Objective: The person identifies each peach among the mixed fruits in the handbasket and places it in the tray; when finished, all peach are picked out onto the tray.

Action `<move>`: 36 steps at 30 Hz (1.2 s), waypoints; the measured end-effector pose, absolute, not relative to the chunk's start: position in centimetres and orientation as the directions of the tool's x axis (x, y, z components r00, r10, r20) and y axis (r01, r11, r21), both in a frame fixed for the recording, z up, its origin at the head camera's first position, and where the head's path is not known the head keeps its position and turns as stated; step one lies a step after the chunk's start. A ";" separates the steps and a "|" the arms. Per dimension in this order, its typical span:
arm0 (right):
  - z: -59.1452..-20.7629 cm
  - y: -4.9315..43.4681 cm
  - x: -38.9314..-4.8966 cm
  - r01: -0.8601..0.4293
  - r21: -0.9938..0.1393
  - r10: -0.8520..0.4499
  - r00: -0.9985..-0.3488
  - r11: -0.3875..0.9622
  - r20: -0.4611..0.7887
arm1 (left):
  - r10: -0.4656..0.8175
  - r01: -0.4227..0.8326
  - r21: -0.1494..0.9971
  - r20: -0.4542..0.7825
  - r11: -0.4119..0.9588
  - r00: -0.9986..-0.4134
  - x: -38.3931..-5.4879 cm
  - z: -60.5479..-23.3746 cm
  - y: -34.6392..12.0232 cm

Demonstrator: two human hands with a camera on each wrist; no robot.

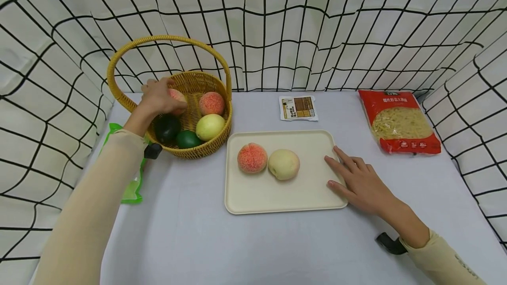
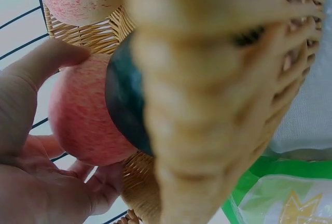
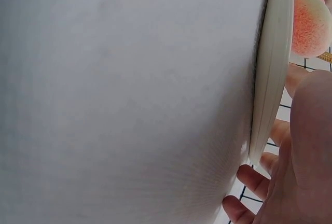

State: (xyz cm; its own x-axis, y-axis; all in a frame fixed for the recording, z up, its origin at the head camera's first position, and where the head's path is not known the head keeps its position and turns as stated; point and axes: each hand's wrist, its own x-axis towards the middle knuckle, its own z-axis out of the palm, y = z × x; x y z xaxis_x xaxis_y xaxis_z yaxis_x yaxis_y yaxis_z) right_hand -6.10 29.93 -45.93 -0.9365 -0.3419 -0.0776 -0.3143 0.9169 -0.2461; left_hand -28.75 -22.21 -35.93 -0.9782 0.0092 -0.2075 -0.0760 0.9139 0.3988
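My left hand (image 1: 158,95) reaches into the yellow wicker basket (image 1: 215,146) and grips a pink peach (image 1: 177,101) at its left side. In the left wrist view, thumb and fingers curve round that peach (image 2: 85,115), beside a dark green round fruit (image 2: 124,92); the basket's rim hides part of them. Loosely spread, the fingers of my right hand (image 1: 360,184) rest at the right edge of the cream tray (image 1: 277,199). Lying side by side on this tray are a pink-red peach (image 1: 252,158) and a pale yellowish peach (image 1: 284,164).
The basket also holds another peach (image 1: 211,103), a yellow-green fruit (image 1: 210,127) and a green fruit (image 1: 188,139). Its tall handle (image 1: 168,38) arches overhead. A green-edged bag (image 1: 132,190) lies left, a small packet (image 1: 298,108) behind the tray, a red pasta bag (image 1: 400,122) at right. Black wire mesh surrounds the table.
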 end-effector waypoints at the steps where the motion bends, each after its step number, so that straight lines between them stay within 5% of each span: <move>1: -45.9 29.9 -6.1 -0.315 -0.246 -0.342 -0.936 0.917 -0.078 | 0.002 -0.082 0.391 -0.209 0.917 -0.978 -28.7 -35.9 -22.2; 8: -46.0 30.0 -6.1 -0.318 -0.243 -0.344 -0.936 0.916 -0.073 | -0.036 -0.115 0.399 -0.200 0.910 -0.979 -28.6 -35.9 -22.4; 19: -46.1 30.0 -6.1 -0.320 -0.238 -0.344 -0.937 0.917 -0.068 | -0.061 -0.147 0.572 -0.167 0.807 -0.984 -28.5 -36.0 -22.7; 36: -46.0 29.9 -6.1 -0.324 -0.242 -0.348 -0.936 0.914 -0.061 | -0.020 -0.055 0.729 -0.057 0.682 -0.998 -26.6 -35.2 -21.9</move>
